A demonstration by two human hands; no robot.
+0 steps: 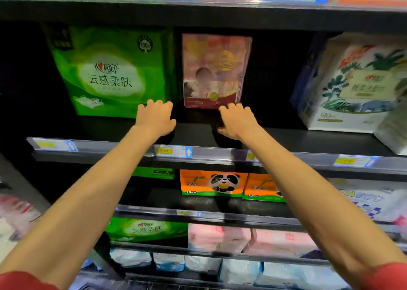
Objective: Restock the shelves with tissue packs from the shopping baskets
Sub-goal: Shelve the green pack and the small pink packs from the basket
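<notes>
A pink and dark red tissue pack (215,69) stands upright at the back of the black shelf (308,142), between a big green tissue pack (110,71) on its left and a white pack with palm leaf print (356,85) on its right. Both my arms reach into the shelf. My left hand (155,118) hovers palm down just right of the green pack's lower corner, fingers loosely bent, holding nothing. My right hand (236,120) is in front of the pink pack's lower right corner, fingertips near its base, holding nothing.
Price tags (172,151) line the shelf's front rail. Below, orange panda packs (212,184), another green pack (146,229), pink packs (253,240) and white-blue packs (240,270) fill lower shelves. Dark gaps lie either side of the pink pack. No basket is in view.
</notes>
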